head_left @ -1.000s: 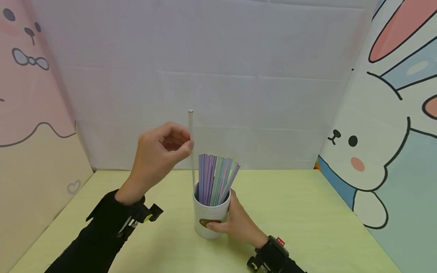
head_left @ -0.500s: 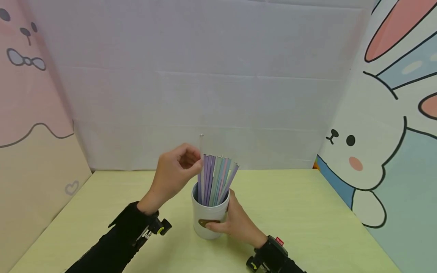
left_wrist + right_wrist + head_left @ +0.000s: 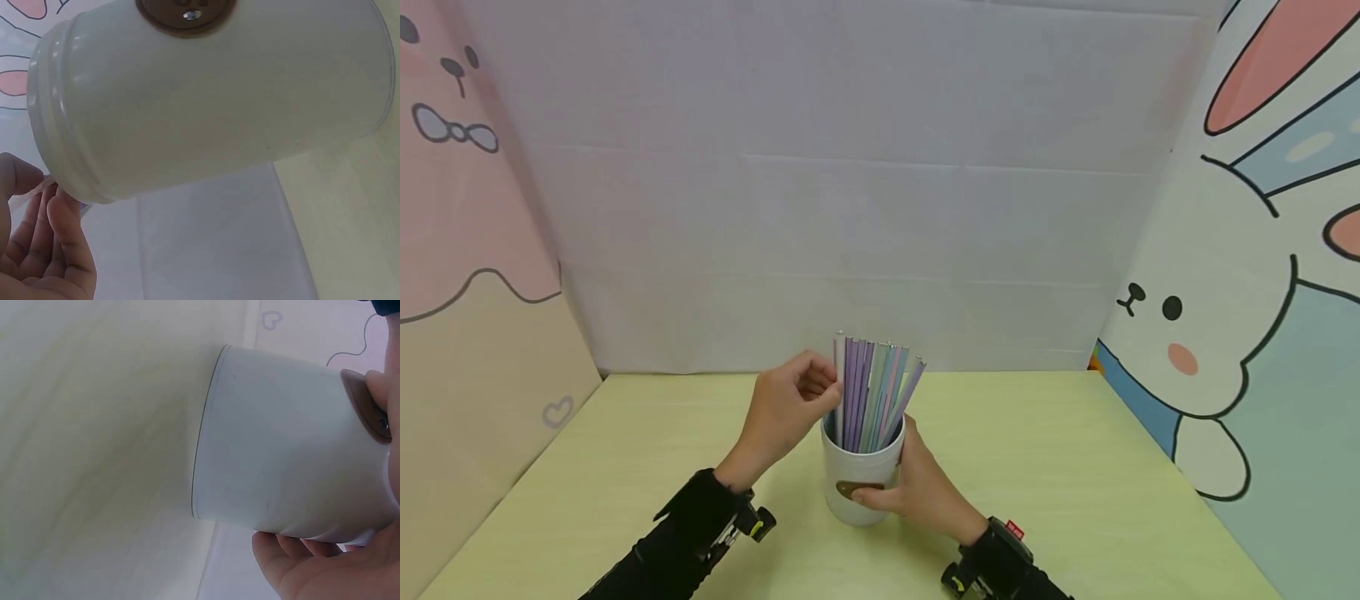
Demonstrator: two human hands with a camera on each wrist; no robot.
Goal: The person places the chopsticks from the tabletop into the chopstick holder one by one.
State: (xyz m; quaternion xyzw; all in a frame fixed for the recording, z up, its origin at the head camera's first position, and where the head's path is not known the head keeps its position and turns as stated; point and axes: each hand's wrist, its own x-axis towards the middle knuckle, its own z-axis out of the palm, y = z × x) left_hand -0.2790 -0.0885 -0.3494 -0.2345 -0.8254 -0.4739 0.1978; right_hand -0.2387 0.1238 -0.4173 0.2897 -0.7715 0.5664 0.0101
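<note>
A white cup [image 3: 859,475] with a brown patch on its front stands upright on the table. It holds a bunch of slim straws [image 3: 874,396] in purple, pale green, blue and pink. My left hand [image 3: 784,410] pinches a pale, clear straw [image 3: 840,358] at the cup's left side; its lower part is down inside the rim. Thumb and fingers of my right hand [image 3: 925,492] grip the cup from the right, the thumb over the patch. In the left wrist view, the left fingertips are right at the rim, and the cup [image 3: 187,106] hides the other straws.
The pale yellow table [image 3: 1037,467] extends on both sides of the cup. A white backdrop [image 3: 880,183] rises at its far edge. Printed panels stand at the sides, pink and cream [image 3: 475,417] on the left, a rabbit drawing [image 3: 1210,350] on the right.
The left hand has moved down and to the right, lowering the clear straw into the cup until its top is nearly level with the others. The right hand keeps its grip on the cup.
</note>
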